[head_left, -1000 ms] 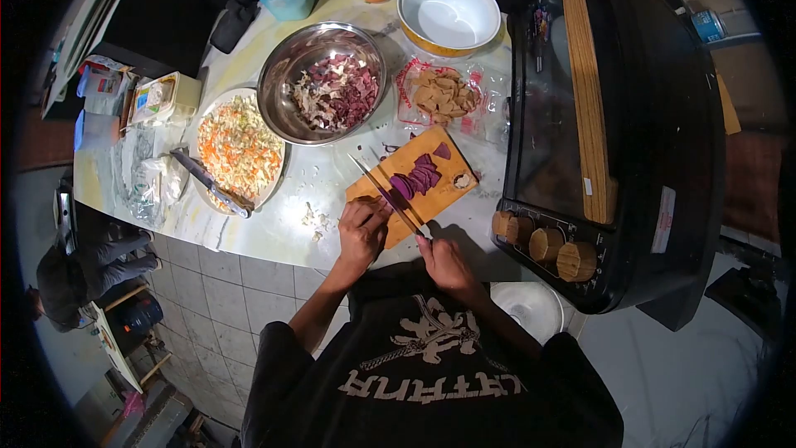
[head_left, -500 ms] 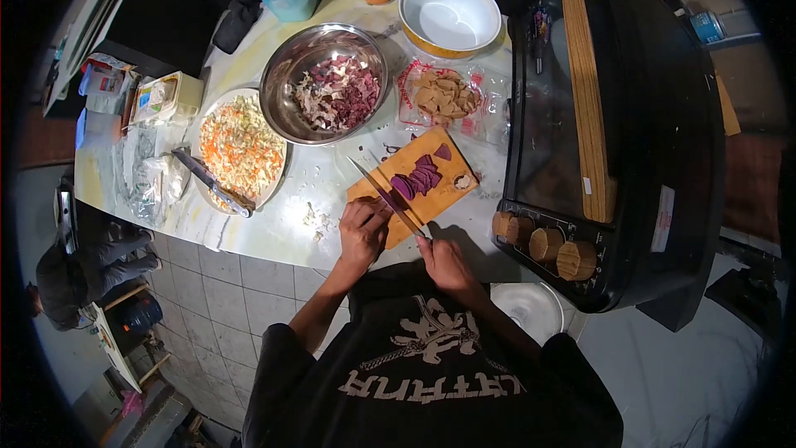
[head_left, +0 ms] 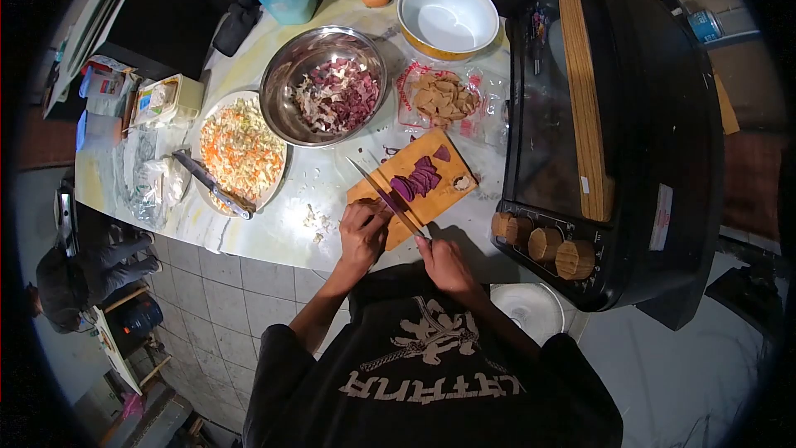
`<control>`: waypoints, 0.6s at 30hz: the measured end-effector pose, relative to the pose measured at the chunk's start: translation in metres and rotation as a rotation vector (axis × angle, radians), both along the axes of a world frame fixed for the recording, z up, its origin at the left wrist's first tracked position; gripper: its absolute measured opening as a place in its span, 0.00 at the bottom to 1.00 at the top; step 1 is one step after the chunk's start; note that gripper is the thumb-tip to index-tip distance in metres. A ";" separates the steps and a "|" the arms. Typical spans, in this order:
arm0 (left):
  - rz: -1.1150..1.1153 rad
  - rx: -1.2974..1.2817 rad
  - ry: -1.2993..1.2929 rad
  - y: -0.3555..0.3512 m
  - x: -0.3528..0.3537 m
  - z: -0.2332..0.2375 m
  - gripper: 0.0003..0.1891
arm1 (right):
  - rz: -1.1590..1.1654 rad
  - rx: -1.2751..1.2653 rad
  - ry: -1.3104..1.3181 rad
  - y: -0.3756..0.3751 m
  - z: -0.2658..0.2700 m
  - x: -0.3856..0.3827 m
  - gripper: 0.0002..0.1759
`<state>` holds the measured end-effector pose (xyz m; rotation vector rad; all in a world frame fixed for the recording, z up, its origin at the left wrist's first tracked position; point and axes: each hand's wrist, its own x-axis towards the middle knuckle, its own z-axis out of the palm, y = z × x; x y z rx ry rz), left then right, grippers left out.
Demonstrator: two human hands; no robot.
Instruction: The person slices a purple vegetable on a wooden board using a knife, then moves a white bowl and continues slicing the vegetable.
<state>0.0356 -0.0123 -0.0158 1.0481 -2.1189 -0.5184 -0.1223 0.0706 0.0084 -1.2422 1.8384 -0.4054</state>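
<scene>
Grips a knife (head_left: 384,192) by the handle with the right hand (head_left: 445,264), fist clenched tight, blade slanting across the cutting board (head_left: 441,196). Presses the left hand (head_left: 362,232), fingers curled together, on the board's near end just beside the blade. Beyond the blade, mid-board: a heap of purple slices (head_left: 417,179).
</scene>
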 end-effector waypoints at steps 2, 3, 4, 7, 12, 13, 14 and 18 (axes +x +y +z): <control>-0.001 -0.002 0.004 0.000 0.000 0.000 0.15 | 0.009 0.002 -0.012 -0.001 0.001 0.000 0.28; -0.002 -0.004 0.009 0.000 0.000 0.000 0.15 | 0.014 0.002 0.002 -0.001 0.002 0.000 0.28; -0.003 -0.004 0.009 0.000 0.000 0.000 0.15 | 0.019 0.003 0.016 -0.001 0.002 0.000 0.29; 0.002 -0.015 0.011 0.000 -0.001 -0.001 0.15 | 0.008 -0.038 0.015 0.001 -0.002 0.000 0.28; 0.014 -0.032 -0.001 -0.002 -0.003 0.004 0.13 | 0.024 -0.045 0.028 0.002 -0.005 -0.001 0.28; 0.015 -0.033 -0.003 -0.001 -0.002 0.003 0.13 | 0.030 -0.055 0.029 0.003 -0.006 -0.001 0.28; 0.015 -0.020 -0.012 0.000 -0.002 0.002 0.14 | 0.030 -0.056 0.029 0.003 -0.008 0.000 0.28; 0.027 -0.021 -0.003 0.000 -0.002 -0.003 0.14 | 0.031 -0.052 0.050 0.003 -0.009 0.001 0.27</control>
